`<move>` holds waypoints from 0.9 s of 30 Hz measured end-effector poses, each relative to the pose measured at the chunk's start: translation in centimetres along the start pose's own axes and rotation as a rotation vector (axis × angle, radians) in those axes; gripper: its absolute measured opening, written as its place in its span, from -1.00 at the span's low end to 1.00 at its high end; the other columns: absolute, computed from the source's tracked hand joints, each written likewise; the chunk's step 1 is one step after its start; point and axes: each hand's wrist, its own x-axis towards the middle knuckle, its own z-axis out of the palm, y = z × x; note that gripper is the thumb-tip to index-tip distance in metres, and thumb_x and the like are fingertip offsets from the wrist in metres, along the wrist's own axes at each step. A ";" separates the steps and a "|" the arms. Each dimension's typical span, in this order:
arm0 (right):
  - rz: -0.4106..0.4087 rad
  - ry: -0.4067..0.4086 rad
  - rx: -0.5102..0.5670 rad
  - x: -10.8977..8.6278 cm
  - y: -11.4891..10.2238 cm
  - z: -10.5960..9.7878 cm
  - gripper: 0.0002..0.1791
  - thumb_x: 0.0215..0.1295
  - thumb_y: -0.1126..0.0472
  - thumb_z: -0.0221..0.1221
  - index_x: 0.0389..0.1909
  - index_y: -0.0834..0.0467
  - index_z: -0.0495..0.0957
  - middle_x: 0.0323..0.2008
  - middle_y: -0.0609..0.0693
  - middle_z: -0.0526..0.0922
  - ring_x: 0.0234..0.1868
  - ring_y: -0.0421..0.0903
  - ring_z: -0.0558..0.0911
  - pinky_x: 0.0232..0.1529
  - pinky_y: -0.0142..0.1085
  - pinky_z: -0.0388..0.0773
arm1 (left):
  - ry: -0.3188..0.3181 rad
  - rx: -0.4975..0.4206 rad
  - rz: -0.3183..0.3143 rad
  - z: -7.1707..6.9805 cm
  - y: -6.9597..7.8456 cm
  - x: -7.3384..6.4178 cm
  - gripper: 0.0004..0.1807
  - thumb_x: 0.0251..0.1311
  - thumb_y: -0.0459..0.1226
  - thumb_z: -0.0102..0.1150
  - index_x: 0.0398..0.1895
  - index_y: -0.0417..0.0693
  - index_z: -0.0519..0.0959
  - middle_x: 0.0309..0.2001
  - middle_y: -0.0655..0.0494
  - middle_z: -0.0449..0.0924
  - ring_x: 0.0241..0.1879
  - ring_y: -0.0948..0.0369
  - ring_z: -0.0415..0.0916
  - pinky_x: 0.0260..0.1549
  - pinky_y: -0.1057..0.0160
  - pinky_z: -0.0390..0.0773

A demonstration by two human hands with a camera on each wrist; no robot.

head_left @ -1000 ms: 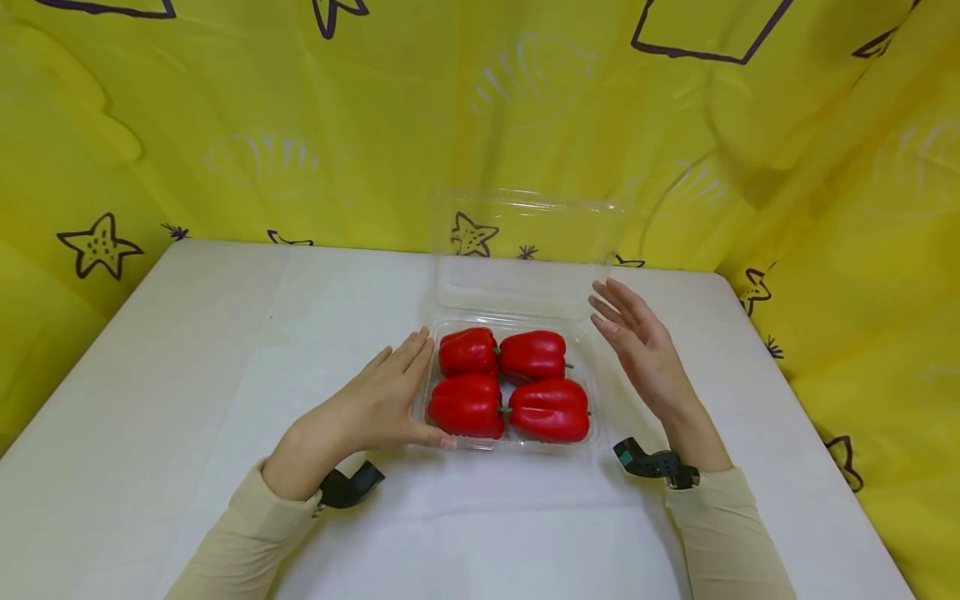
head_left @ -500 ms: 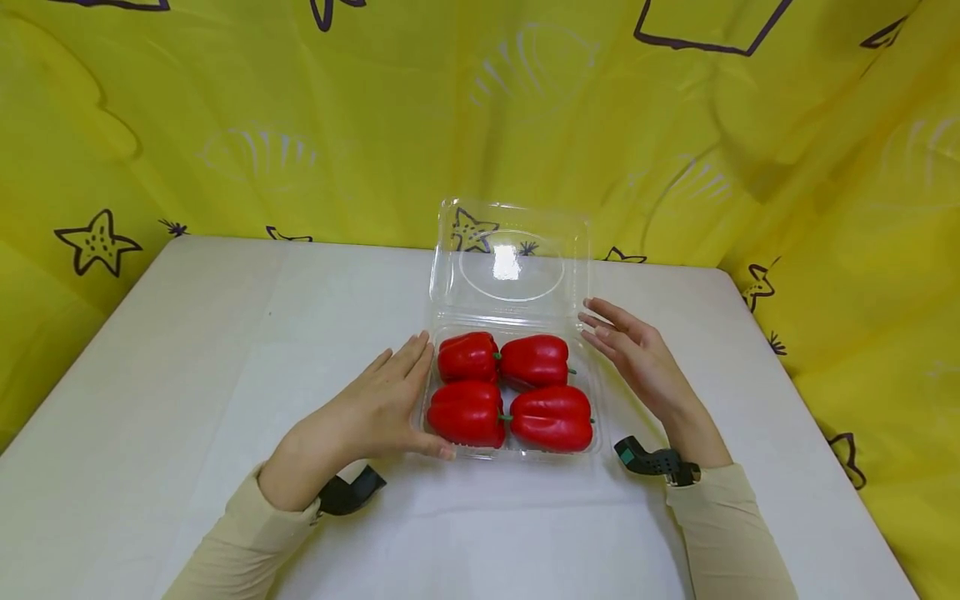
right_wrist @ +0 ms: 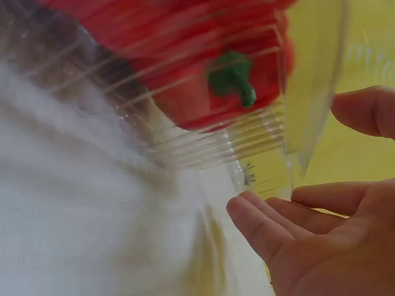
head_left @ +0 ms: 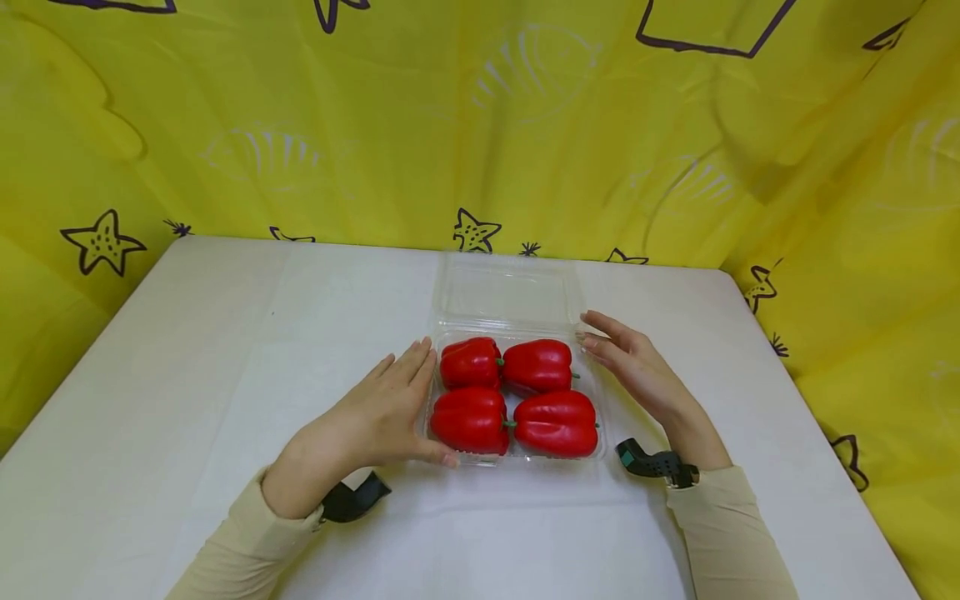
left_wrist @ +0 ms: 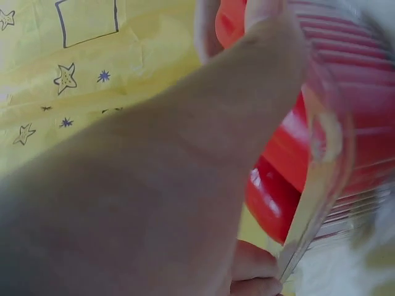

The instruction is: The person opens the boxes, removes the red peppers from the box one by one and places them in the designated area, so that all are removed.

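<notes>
Several red bell peppers (head_left: 551, 423) with green stems lie in two rows in a clear plastic clamshell box (head_left: 525, 459). Its hinged lid (head_left: 510, 287) is tipped back, low over the far part of the table. My left hand (head_left: 382, 412) lies along the box's left side with straight fingers, its thumb out at the front rim. At the far right corner, my right hand (head_left: 637, 362) has loosely extended fingers, with the fingertips close to the box edge. In the right wrist view a pepper's green stem (right_wrist: 233, 79) shows through the ribbed box wall.
A white-covered table (head_left: 187, 400) spreads around the box on all sides. Behind it and at the sides hangs a yellow curtain (head_left: 375, 125) with starfish drawings. Dark wrist straps (head_left: 660, 465) sit at both cuffs.
The lid has swung back and down from a raised position. My right hand has come lower and nearer along with it. The box has slid slightly toward me; my left hand stays beside it.
</notes>
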 end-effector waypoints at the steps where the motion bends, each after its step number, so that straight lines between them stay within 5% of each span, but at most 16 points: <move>1: 0.002 0.003 0.001 0.0 0.1 0.0 -0.27 0.50 0.01 0.00 0.54 0.21 0.03 0.54 0.15 0.13 0.48 0.16 0.28 0.42 -0.11 0.30 | 0.006 0.009 0.001 0.1 0.0 0.1 0.36 -0.14 0.33 0.39 0.52 -0.37 0.01 0.58 -0.24 -0.09 0.58 -0.11 -0.14 0.50 -0.19 0.02; 4: -0.004 0.008 0.039 -0.1 0.2 0.0 -0.24 0.49 0.02 0.02 0.57 0.18 -0.03 0.56 0.11 0.07 0.52 0.15 0.22 0.47 0.07 0.15 | 0.032 0.029 -0.002 0.3 0.2 0.4 0.35 -0.10 0.36 0.35 0.52 -0.37 0.02 0.57 -0.24 -0.08 0.58 -0.10 -0.13 0.50 -0.18 0.02; 9: -0.015 0.017 0.039 -0.4 0.1 -0.3 -0.22 0.49 0.04 0.02 0.58 0.12 -0.08 0.57 0.08 0.03 0.53 0.13 0.20 0.45 0.08 0.17 | 0.048 0.030 -0.009 0.7 0.2 0.8 0.36 -0.08 0.40 0.29 0.52 -0.39 0.00 0.57 -0.26 -0.11 0.58 -0.12 -0.14 0.50 -0.18 0.02; 19: -0.053 0.033 -0.093 -1.3 -1.4 -0.7 -0.29 0.50 0.09 0.04 0.56 0.11 0.00 0.55 0.13 0.07 0.52 0.16 0.21 0.35 -0.18 0.37 | 0.004 -0.011 0.001 -0.7 -0.2 1.7 0.41 -0.14 0.40 0.33 0.54 -0.35 -0.06 0.59 -0.24 -0.20 0.59 -0.12 -0.25 0.51 -0.17 0.01; 27: -0.109 0.014 -0.207 -2.4 -3.0 -0.2 -0.26 0.45 0.10 0.13 0.53 0.13 0.04 0.54 0.12 0.07 0.53 0.21 0.14 0.41 0.13 0.24 | -0.019 -0.065 0.008 -0.5 -0.1 2.2 0.47 -0.23 0.35 0.43 0.55 -0.35 -0.09 0.59 -0.25 -0.23 0.59 -0.14 -0.26 0.51 -0.16 0.02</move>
